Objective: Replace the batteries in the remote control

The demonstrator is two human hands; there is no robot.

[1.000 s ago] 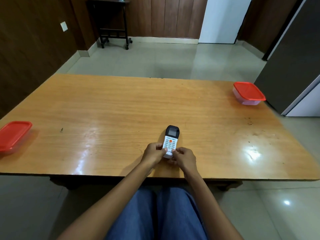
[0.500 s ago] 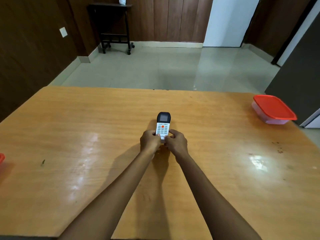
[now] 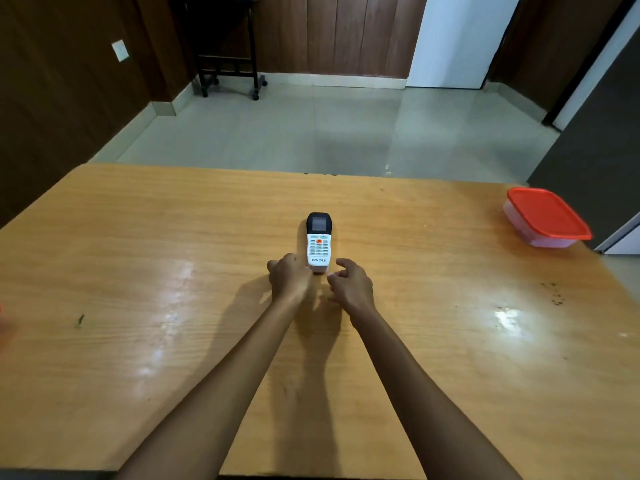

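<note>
The white plastic remote control with a black display end (image 3: 319,242) lay face up, buttons showing, flat on the glossy orange-brown wooden table (image 3: 138,271), near its middle. Its long axis ran directly away from the person, display end farthest and branded end nearest. Both hands sat at that near end, one to each side. The left hand (image 3: 290,278) was loosely curled, its fingertips touching or just beside the lower left corner; contact could not be confirmed. The right hand (image 3: 351,282) was spread partly open, fingers arched, just beside the lower right corner and apparently clear of it. Neither hand gripped anything. The left was judged marginally nearer. No batteries were visible. A red-lidded translucent plastic container (image 3: 545,216) stood well apart at the table's far right edge.
</note>
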